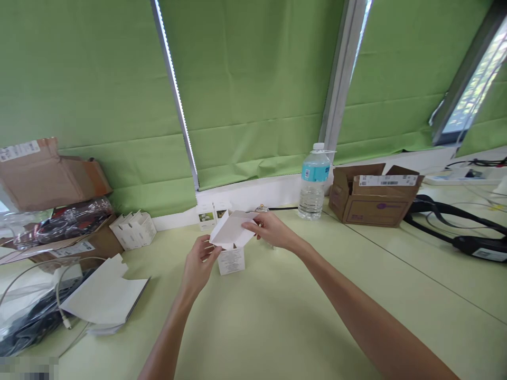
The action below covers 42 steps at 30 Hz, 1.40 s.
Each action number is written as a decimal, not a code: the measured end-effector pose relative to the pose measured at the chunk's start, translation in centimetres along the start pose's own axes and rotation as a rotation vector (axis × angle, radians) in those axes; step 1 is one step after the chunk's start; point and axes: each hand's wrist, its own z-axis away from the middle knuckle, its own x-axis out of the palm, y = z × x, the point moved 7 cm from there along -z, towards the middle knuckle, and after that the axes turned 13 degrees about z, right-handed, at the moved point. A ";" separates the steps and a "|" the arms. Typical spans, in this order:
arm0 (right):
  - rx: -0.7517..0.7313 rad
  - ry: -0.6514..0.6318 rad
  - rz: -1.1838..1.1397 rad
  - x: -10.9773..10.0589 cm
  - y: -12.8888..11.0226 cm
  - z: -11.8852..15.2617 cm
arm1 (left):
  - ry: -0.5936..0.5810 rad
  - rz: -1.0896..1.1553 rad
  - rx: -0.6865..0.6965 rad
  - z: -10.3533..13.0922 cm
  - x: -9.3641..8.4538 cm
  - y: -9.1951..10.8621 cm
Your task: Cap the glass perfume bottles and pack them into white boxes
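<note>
Near left on the table [253,327], white sheets [105,295] lie in a loose stack. Forward of these, at table centre, the left hand [200,264] has its fingers curled, thumb and fingertips at the near-left edge of a white card [231,232]. The right hand [271,227] pinches the card's right side, thumb on top, fingers partly hidden. The card is tilted above a small printed box [232,262] standing on the table; whether they are joined cannot be told. Beyond stand a bottle [314,184] and, right, a brown carton [374,203].
</note>
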 end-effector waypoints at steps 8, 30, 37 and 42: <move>0.038 0.025 0.061 0.0 0.8 0.0 | 0.028 -0.175 0.138 0.5 0.1 1.7; -0.147 0.245 0.183 -0.8 -3.1 0.7 | -0.047 -0.629 0.326 0.7 0.9 2.2; -0.146 0.202 0.280 -1.2 -3.8 1.0 | -0.062 -0.793 0.393 1.1 1.2 2.8; -0.179 0.178 0.364 -1.3 -4.8 1.3 | -0.093 -0.838 0.417 1.1 1.4 2.8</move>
